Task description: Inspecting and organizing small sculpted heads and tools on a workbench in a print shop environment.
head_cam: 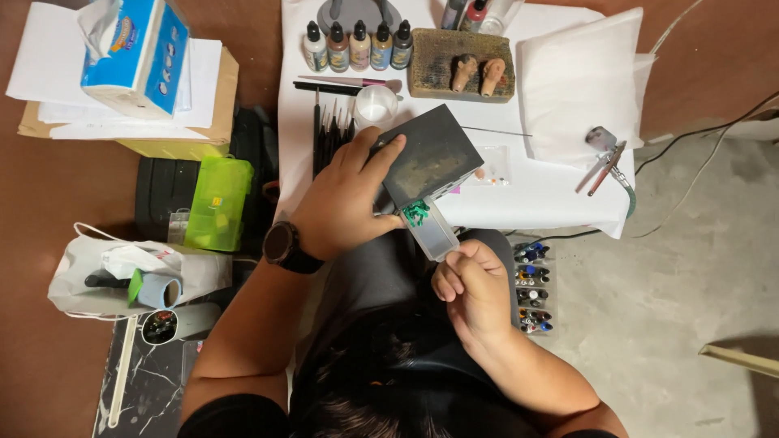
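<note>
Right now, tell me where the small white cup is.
In the head view the white cup stands on the white table, left of centre, just below the row of four paint bottles and right above the left hand.

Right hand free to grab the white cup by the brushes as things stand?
Probably not directly. The right hand pinches the clear tray, and the left hand holding the dark box sits between it and the white cup.
</note>
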